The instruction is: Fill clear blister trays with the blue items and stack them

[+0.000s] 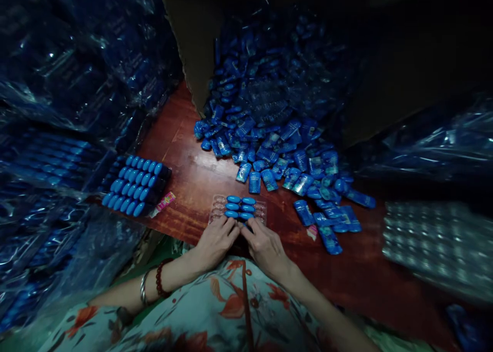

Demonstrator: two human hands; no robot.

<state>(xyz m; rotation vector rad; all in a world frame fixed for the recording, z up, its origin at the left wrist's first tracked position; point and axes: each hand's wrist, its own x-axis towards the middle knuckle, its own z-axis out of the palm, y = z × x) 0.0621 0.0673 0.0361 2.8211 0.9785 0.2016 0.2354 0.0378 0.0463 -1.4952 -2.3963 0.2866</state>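
Observation:
A clear plastic tray (217, 206) with rounded hollows lies on the table in front of me. Its two middle columns hold several glossy blue oval pieces (232, 206); hollows on both sides show no blue. My left hand (217, 239) rests at the tray's near edge, fingers bent and drawn together. Close beside it, my right hand (266, 243) has its fingers curled inward, thumb and index near the left fingertips. A bit of dark blue shows between the hands, but what the fingertips hold is hidden.
Blue packets (269, 151) spill from a cardboard box (194, 49) onto the reddish table (175, 141). Filled trays of blue ovals (133, 185) are stacked left, beside a pink wrapper (166, 201). Clear trays (431, 239) stand right. Plastic-wrapped bundles (69, 59) rise at left.

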